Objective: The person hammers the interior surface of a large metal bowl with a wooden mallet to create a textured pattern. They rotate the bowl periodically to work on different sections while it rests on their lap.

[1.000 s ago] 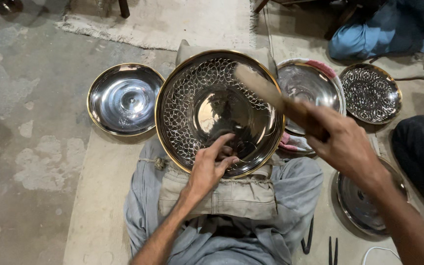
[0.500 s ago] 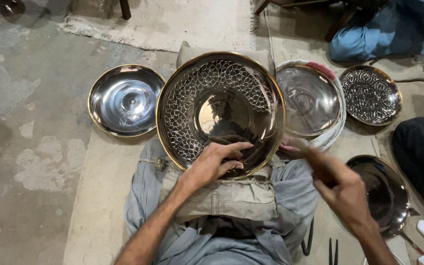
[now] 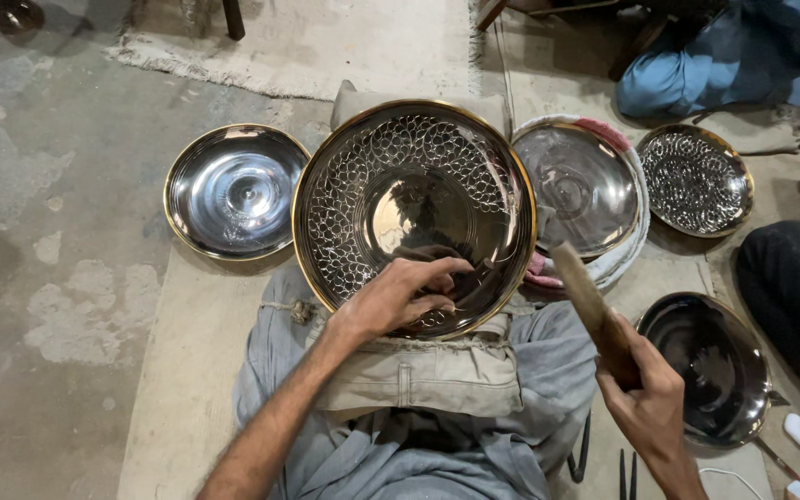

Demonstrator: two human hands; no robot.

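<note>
two hands at work: the left hand (image 3: 406,294) presses a dark cloth (image 3: 460,268) inside the big patterned metal bowl (image 3: 414,215) on the lap, fingers curled on it, while the right hand (image 3: 645,398) grips a wooden stick (image 3: 590,301) beside its rim

I see a silver, gold-rimmed dish (image 3: 414,218) with a hammered scale pattern, plain mirror-silver plate (image 3: 233,190) beside it, grey-blue trousers (image 3: 437,435) below.

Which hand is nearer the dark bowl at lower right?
Right. The right hand, holding a wooden stick, is just left of the dark bowl, beside its rim. The left hand rests inside the large patterned bowl, well away.
</note>
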